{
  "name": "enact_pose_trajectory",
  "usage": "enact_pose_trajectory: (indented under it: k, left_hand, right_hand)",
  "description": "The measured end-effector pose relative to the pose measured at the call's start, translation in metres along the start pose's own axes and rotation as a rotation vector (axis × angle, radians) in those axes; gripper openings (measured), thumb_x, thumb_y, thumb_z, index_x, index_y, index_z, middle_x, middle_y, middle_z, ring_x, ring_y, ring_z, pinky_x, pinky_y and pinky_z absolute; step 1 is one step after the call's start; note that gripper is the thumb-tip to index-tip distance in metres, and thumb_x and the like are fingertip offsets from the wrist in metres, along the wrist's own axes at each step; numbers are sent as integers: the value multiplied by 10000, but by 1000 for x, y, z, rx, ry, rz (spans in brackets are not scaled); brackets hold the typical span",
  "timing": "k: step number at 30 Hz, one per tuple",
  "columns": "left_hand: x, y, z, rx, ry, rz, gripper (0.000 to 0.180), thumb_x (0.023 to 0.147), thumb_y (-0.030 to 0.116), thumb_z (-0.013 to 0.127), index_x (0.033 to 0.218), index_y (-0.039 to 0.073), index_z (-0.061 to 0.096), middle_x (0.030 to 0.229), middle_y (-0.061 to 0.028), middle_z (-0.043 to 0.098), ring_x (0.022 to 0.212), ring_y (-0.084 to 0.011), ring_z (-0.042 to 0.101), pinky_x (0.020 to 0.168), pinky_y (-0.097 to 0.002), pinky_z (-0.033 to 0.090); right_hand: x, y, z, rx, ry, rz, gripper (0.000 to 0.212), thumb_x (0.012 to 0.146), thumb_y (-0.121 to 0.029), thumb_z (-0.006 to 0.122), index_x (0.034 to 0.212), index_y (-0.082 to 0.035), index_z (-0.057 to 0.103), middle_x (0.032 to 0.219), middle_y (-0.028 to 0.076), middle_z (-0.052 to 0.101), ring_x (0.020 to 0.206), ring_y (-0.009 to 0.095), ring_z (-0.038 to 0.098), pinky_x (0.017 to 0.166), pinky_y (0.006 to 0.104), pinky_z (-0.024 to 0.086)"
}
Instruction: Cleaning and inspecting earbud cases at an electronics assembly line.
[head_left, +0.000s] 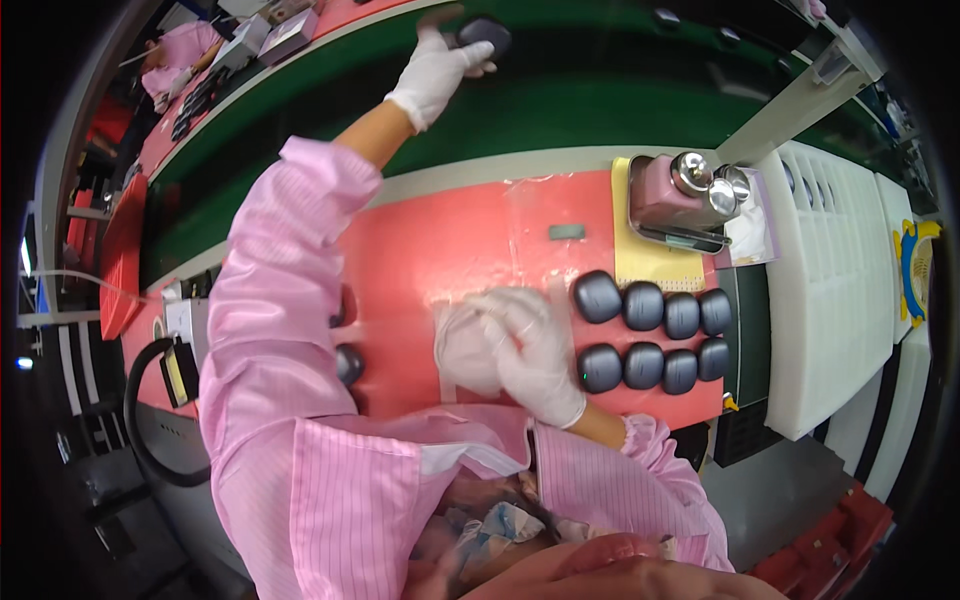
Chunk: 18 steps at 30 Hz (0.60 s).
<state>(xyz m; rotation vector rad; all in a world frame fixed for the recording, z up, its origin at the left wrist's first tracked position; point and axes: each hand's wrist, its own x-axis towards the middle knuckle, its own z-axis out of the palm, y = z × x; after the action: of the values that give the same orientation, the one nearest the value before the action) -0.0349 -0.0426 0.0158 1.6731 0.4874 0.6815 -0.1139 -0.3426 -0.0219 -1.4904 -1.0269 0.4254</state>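
My left hand, in a white glove, reaches far forward over the green belt. Its thumb lies against a dark rounded case, and its blurred fingers curl around that case's edge. Close to my body, my gloved right hand rests on a crumpled white cloth with thumb and fingers apart. To the right of that hand stand two rows of similar dark cases; one near case shows a small green light. Another dark case peeks out beside my left sleeve.
A metal tray with a pink metal-topped bottle sits on a yellow notepad. A small grey-green block lies on the pink mat. White foam trays stand at right; a co-worker is far left.
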Motion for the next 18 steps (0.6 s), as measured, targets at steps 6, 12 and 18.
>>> enact_pose_trajectory:
  k: [6,12,18]
  left_hand:
    - [-223,67,-12,-267,-198,-314,465,781,59,747,1180,-14,520,1109,-71,613,1047,-148,581,932,-277,455]
    - [-341,67,-8,-405,43,-309,451,746,-7,759,1141,14,541,1073,-56,618,973,-133,610,864,-274,518]
    - [-386,59,0,-521,124,-321,379,749,-18,754,1063,21,546,1014,-69,635,935,-142,627,843,-284,536]
  right_hand:
    - [4,-9,-10,85,277,-110,316,931,-111,514,1220,2,572,1174,122,547,1095,198,526,964,323,421]
    - [-13,-47,19,566,-73,183,300,986,-177,415,1128,-5,617,1071,49,610,998,149,578,903,273,446]
    - [-47,-43,25,279,-179,38,261,969,-169,443,1087,-14,617,1079,70,607,1074,187,562,1036,339,349]
